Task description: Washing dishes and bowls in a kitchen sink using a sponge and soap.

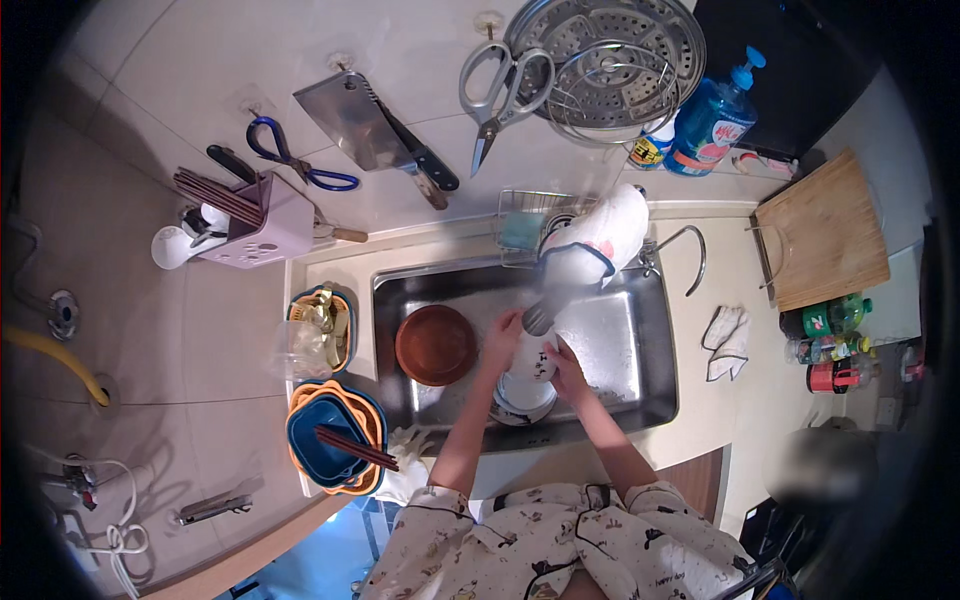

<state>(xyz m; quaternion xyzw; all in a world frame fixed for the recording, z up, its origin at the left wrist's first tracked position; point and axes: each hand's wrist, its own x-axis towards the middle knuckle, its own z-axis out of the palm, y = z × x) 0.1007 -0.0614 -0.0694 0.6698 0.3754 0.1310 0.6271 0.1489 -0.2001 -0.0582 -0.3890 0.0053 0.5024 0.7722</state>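
Over the stainless steel sink [607, 405], my left hand [504, 341] and my right hand [568, 369] hold a white bowl [534, 358] with dark writing between them, one at each side. The faucet's spray head [537, 319] points down right at the bowl's upper edge; a cloth with a dark border [600, 229] is wrapped around the faucet above it. Below the held bowl, more white bowls [525, 401] rest in the sink. A reddish-brown round basin [436, 346] stands at the sink's left side, apart from my left hand.
Left of the sink stand nested blue and orange baskets [322, 439] with chopsticks [356, 448] across them. A cleaver [360, 120] and scissors [495, 97] hang on the wall above. To the right are a folded cloth [726, 343], a wooden cutting board [825, 232] and bottles [829, 315].
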